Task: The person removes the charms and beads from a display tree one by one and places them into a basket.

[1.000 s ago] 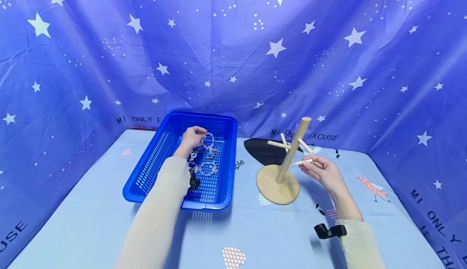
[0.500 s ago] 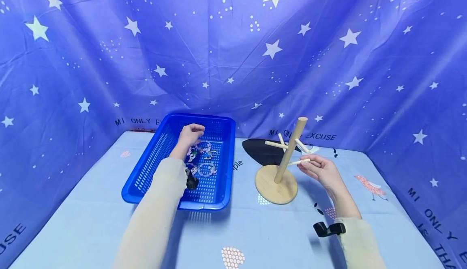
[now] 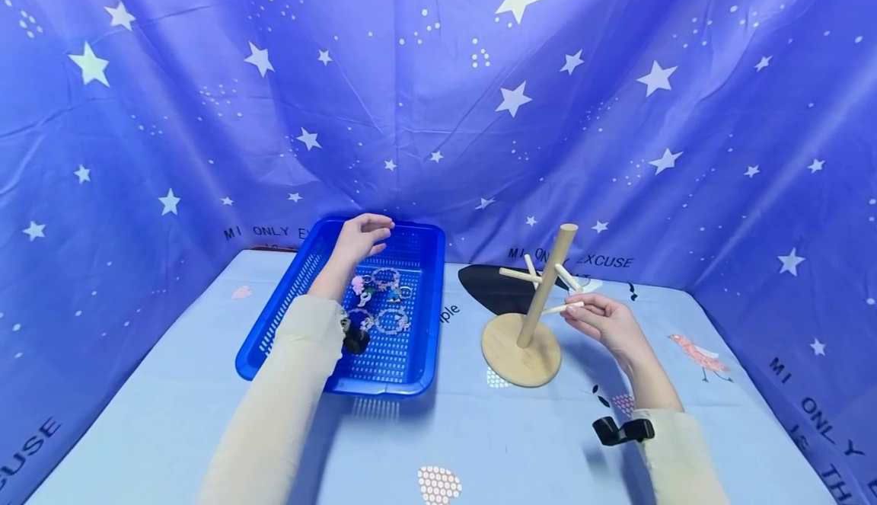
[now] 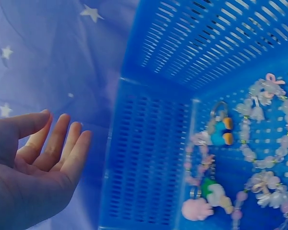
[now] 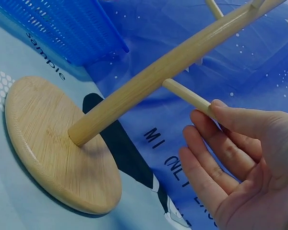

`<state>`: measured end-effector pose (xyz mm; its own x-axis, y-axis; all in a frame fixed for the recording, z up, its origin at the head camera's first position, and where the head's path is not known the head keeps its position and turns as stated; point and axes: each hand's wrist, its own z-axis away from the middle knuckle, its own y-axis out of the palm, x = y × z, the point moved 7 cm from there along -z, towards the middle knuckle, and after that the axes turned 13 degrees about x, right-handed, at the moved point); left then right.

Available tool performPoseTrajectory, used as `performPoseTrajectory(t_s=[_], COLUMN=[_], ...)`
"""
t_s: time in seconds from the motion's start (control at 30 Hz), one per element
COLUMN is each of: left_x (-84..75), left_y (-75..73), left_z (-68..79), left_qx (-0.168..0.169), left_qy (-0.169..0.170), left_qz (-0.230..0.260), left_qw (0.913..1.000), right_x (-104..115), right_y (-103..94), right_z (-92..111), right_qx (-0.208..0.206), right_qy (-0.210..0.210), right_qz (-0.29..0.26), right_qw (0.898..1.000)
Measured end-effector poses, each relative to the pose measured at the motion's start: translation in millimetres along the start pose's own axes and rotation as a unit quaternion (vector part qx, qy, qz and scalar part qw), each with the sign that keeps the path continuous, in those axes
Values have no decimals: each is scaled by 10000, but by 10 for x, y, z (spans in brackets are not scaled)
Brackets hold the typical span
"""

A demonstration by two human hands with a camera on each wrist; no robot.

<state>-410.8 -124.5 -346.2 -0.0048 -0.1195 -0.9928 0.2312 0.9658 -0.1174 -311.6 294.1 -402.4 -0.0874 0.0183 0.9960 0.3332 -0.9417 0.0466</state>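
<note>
My left hand (image 3: 359,240) hovers over the far part of a blue plastic basket (image 3: 432,337), fingers loosely bent and holding nothing. Below it in the basket lie beaded bracelets (image 4: 245,139) and small figure keychains, among them a pink one (image 4: 196,210), a green-and-white one (image 4: 215,194) and a blue-and-orange one (image 4: 222,132). With thumb and fingers, my right hand (image 3: 606,326) pinches the end of a lower peg (image 5: 189,97) on a wooden stand (image 5: 134,103). The stand is upright on its round base (image 3: 510,360), and no bracelet hangs from its visible pegs.
A pale blue cloth (image 3: 479,444) with printed shapes covers the table. Behind it and at both sides hangs a blue-purple curtain (image 3: 438,94) with stars. The stand is to the right of the basket, with a gap of cloth between them.
My left hand has risen from the bracelets toward the basket's far rim, leaving a bracelet it was touching lying inside. My right hand stays at the peg.
</note>
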Motion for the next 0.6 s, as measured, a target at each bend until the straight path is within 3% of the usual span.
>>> performPoseTrajectory(t_s=[0.23,0.6], left_x=[-278,-642], left_y=[-3,1], left_z=[94,332], left_qx=[151,460], left_qy=[437,1001], left_qz=[76,-207], left_qw=[9989,9937], right_x=[40,117], right_y=[-19,-116], right_z=[-18,59], right_qx=[78,106], right_qy=[-163,-320], right_qz=[-54,-79], right_qw=[9998,9994])
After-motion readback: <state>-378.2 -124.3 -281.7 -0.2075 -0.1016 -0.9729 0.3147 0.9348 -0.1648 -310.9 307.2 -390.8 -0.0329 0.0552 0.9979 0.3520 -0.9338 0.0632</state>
